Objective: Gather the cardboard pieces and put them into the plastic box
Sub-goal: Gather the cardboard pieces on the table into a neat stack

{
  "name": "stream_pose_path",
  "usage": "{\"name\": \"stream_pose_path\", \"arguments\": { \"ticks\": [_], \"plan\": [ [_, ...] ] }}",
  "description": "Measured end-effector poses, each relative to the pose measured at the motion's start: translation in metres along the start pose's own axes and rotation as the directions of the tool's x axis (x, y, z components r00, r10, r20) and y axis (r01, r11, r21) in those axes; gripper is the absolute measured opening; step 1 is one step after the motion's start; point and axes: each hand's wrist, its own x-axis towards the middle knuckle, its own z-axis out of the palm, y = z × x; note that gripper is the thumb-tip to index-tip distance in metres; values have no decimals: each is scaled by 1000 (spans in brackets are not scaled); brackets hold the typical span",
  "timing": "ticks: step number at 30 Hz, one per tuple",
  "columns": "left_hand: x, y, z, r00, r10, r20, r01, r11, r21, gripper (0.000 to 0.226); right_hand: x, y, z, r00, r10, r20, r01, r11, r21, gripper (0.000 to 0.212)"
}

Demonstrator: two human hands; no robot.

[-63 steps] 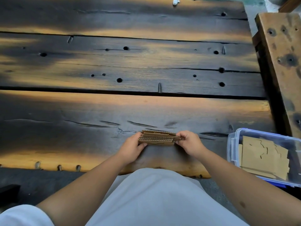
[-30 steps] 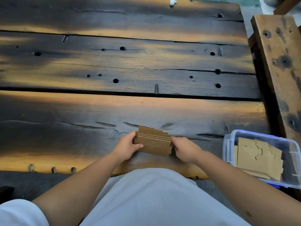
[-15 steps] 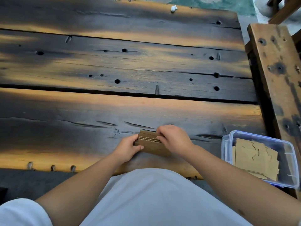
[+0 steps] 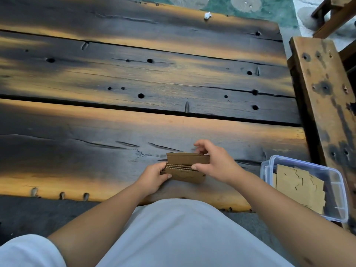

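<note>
Since half a second ago your right hand (image 4: pixel 217 163) has slid to the stack's right end. Those brown cardboard pieces (image 4: pixel 185 167), corrugated edges up, stand just left of the plastic box (image 4: pixel 306 186), which already holds flat pieces. Your left hand (image 4: pixel 154 177) pinches the left end; your right grips with thumb and fingers. Below: charred wooden table (image 4: pixel 134 78), bench (image 4: pixel 323 89) beyond the box.

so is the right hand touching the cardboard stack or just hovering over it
Touching. The head view shows the right hand with its thumb pressed on the near face of the cardboard stack and fingers curled over its top edge.
</note>
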Motion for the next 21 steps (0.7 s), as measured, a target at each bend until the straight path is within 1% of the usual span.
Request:
{"name": "stream_pose_path", "arguments": {
  "ticks": [1, 2, 3, 4, 5, 6, 8, 10, 12, 13, 14, 16, 17, 18, 19, 21],
  "plan": [
    [0, -1, 0, 1000, 1, -4, -1, 1000, 3, 37, -1, 4, 1, 998, 64, 25, -64, 998, -20, 56],
    [0, -2, 0, 1000, -2, -4, 2, 1000, 9, 34, -2, 9, 4, 992, 124, 23, -124, 992, -1, 48],
    [0, -4, 1, 1000, -6, -4, 6, 1000, 21, 30, -4, 12, 6, 983, 184, -8, -183, 980, 79, 37],
    [1, -5, 1, 1000, -9, -7, 9, 999, 33, 27, -6, 14, 8, 968, 244, -53, -229, 951, 207, 28],
    [1, -5, 1, 1000, -7, -13, 7, 999, 41, 26, -8, 15, 9, 950, 298, -91, -254, 910, 329, 23],
    [1, -5, 1, 1000, -4, -14, 4, 999, 45, 25, -9, 15, 11, 938, 327, -117, -253, 874, 414, 21],
    [0, -3, 1, 1000, 2, -17, -1, 999, 52, 23, -11, 10, 11, 941, 306, -145, -218, 876, 431, 17],
    [0, -2, 0, 1000, 0, -18, 2, 997, 76, 18, -11, 2, 7, 950, 249, -188, -146, 888, 436, 15],
    [1, -2, -1, 999, 16, -38, -11, 993, 121, 31, -9, -11, -4, 937, 219, -273, -51, 856, 515, 17],
    [1, -2, -1, 999, 18, -40, -13, 991, 134, 33, -7, -17, -11, 925, 213, -315, -6, 836, 549, 19],
    [1, -2, -1, 999, 18, -33, -13, 991, 136, 30, -5, -22, -19, 912, 204, -357, 35, 827, 562, 20],
    [1, -2, -1, 1000, 14, -15, -11, 991, 132, 13, 2, -29, -35, 884, 151, -442, 105, 859, 502, 22],
    [1, -2, -1, 1000, 13, -15, -11, 991, 135, 9, 6, -31, -41, 874, 102, -475, 129, 893, 430, 23],
    [1, -3, -1, 1000, 10, -19, -8, 991, 137, 10, 11, -32, -46, 873, 45, -486, 135, 934, 330, 24],
    [1, -3, -1, 1000, 8, -22, -5, 991, 133, 11, 17, -31, -48, 883, -14, -468, 127, 969, 211, 21],
    [0, -2, -1, 1000, 17, -22, -14, 991, 133, 13, 29, -27, -46, 928, -114, -356, 110, 993, -32, 17]
  ]
}}
